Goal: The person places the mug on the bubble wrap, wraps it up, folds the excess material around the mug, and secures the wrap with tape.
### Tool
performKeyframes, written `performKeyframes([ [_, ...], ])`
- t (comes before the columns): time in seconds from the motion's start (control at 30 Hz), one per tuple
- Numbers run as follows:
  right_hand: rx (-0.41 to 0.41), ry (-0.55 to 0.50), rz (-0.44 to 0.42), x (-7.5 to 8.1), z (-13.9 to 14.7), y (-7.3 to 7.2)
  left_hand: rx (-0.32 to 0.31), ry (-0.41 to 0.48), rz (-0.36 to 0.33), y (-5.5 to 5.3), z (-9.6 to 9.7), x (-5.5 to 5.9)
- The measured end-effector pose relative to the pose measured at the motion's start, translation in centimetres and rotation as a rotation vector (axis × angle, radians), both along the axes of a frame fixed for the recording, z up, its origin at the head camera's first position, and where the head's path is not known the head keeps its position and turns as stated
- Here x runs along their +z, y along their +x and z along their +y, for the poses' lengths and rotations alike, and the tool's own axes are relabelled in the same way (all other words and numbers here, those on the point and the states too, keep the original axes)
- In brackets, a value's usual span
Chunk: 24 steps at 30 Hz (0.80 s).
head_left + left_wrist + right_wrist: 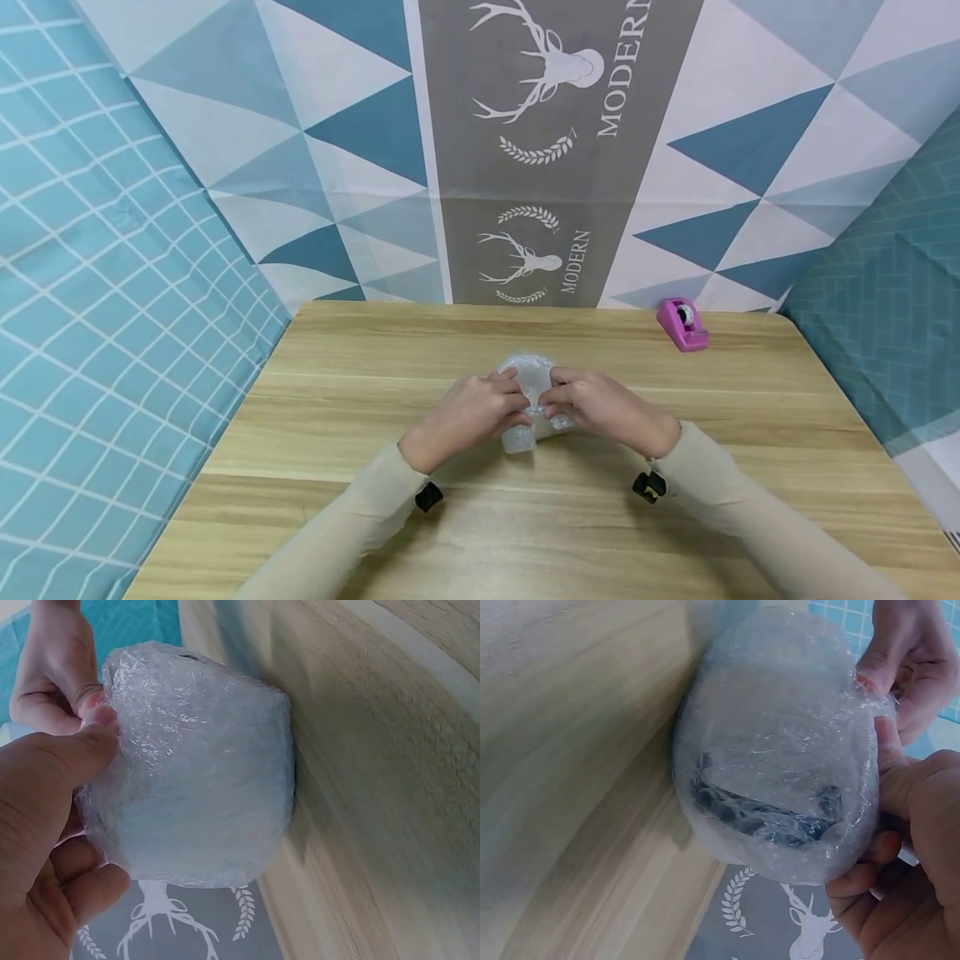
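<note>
A bundle of clear bubble wrap [534, 379] stands on the wooden table between my two hands. In the left wrist view the wrapped side [202, 772] looks pale, rounded and shiny. From the right wrist, a dark strip [757, 817] shows through the layers, and what it belongs to is hidden by the wrap. My left hand [483, 406] pinches the top edge of the wrap between thumb and fingers. Close beside it, my right hand [596, 406] pinches the same edge, the thumbs nearly meeting. A loose end of wrap [519, 439] hangs toward me below the left fingers.
A pink tape dispenser [682, 325] with a roll in it sits at the back right of the wooden table [360, 350]. Behind the table's far edge hangs a patterned cloth [517, 179], with blue checked cloth [97, 275] along the left side.
</note>
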State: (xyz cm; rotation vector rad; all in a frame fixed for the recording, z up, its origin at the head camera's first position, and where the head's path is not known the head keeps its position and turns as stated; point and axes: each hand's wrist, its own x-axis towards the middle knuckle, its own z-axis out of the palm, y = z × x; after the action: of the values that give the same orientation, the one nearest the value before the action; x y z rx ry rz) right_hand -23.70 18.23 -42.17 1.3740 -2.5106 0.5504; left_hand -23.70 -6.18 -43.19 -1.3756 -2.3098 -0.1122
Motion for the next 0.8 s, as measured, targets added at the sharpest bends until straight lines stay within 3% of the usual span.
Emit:
performKeyframes([
  [0.43, -0.013, 0.005, -0.078, 0.54, -0.27, 0.04, 0.031, -0.028, -0.021, 0.13, 0.2, 0.3],
  [0.8, -0.007, -0.031, -0.109, -0.03, -0.3, -0.01, 0.047, -0.009, -0.051, 0.09, 0.21, -0.09],
])
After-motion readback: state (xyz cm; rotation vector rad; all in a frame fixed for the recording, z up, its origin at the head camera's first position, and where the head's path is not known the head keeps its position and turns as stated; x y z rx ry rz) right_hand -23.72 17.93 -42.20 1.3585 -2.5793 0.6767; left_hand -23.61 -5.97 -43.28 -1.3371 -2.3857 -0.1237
